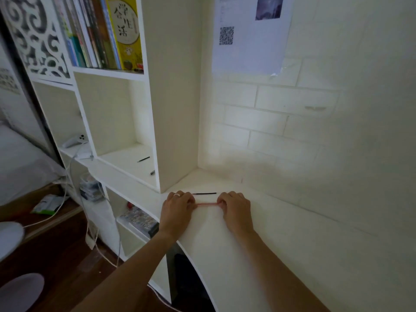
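1. On the white table (pixel 258 255), near the corner, the left hand (pixel 177 207) and right hand (pixel 236 209) each pinch one end of a pink stick (pixel 207 204); it lies level between them.
2. Just behind it lies a black stick (pixel 204 193); a bookshelf (pixel 157 109) stands at left.

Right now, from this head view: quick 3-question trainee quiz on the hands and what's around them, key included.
1. True or false: the left hand and right hand each grip one end of the red stick.
2. What lies on the desk just beyond the hands? A) black stick B) scissors C) phone
3. Fill in: the ring is on the ___ hand.

Key: 1 true; 2 A; 3 left.
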{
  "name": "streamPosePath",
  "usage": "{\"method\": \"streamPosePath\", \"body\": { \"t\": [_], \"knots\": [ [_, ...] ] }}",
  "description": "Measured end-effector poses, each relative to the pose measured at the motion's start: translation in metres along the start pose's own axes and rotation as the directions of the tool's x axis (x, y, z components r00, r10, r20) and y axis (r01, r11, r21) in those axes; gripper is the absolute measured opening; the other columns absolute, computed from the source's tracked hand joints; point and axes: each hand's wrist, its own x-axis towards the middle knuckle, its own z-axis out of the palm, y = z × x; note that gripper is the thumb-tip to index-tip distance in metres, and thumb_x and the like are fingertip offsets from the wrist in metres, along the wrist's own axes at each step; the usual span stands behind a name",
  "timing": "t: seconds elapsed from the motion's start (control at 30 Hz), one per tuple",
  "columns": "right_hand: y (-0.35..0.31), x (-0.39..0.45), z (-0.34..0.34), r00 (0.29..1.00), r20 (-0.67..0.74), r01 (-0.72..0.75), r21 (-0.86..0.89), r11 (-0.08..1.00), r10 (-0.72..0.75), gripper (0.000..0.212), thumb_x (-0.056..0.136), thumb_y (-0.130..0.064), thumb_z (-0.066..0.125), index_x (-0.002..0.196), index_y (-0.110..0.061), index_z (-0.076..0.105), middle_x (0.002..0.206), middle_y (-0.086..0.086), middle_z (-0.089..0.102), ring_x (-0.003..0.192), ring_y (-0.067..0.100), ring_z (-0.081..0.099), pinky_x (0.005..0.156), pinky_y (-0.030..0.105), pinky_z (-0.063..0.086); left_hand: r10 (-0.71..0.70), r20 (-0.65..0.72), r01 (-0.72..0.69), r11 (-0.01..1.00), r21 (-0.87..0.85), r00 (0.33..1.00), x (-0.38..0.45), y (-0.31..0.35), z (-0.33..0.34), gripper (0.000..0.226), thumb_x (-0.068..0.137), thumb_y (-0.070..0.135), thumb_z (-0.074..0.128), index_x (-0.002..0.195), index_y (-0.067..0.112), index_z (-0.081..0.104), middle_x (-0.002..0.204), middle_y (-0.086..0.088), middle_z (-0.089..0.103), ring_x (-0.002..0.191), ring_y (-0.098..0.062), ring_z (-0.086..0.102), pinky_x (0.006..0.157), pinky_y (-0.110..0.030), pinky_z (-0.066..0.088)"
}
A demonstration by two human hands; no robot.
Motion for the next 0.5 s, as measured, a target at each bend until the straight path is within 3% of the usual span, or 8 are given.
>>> {"method": "streamPosePath", "body": {
  "t": [0.13,0.33,0.5],
  "knots": [
    [0.001,-0.001,-0.002,1.0,0.022,-0.016,0.041,0.999,0.015,0.012,0.094,-0.017,0.062,0.097,-0.026,0.069,0.099,-0.004,0.068,0.098,0.022,0.057,0.082,0.033,0.042,-0.041,0.035,0.043,0.997,-0.066,0.999,-0.003,-0.002,-0.003,0.008,0.089,0.032,0.064,0.09,0.025,0.067,0.09,0.005,0.062,0.09,-0.016,0.05,0.078,-0.033,0.045],
    [0.001,0.001,-0.005,0.996,0.052,-0.073,0.094,0.993,0.068,0.011,0.094,-0.018,0.063,0.098,-0.024,0.07,0.1,-0.004,0.067,0.101,0.023,0.057,0.084,0.035,0.043,-0.074,0.074,0.081,0.991,-0.109,0.995,-0.002,-0.004,-0.007,0.011,0.088,0.034,0.064,0.094,0.025,0.066,0.092,0.007,0.06,0.093,-0.016,0.049,0.075,-0.029,0.037],
    [-0.006,0.009,-0.021,0.988,0.14,-0.091,0.154,0.984,0.069,0.02,0.092,-0.017,0.066,0.111,-0.021,0.071,0.112,0.001,0.071,0.11,0.027,0.06,0.096,0.04,0.048,-0.053,0.218,0.07,0.995,-0.07,0.975,0.007,0.01,-0.02,0.026,0.088,0.033,0.066,0.109,0.019,0.061,0.11,-0.003,0.06,0.106,-0.024,0.05,0.09,-0.038,0.044]
  ]
}}
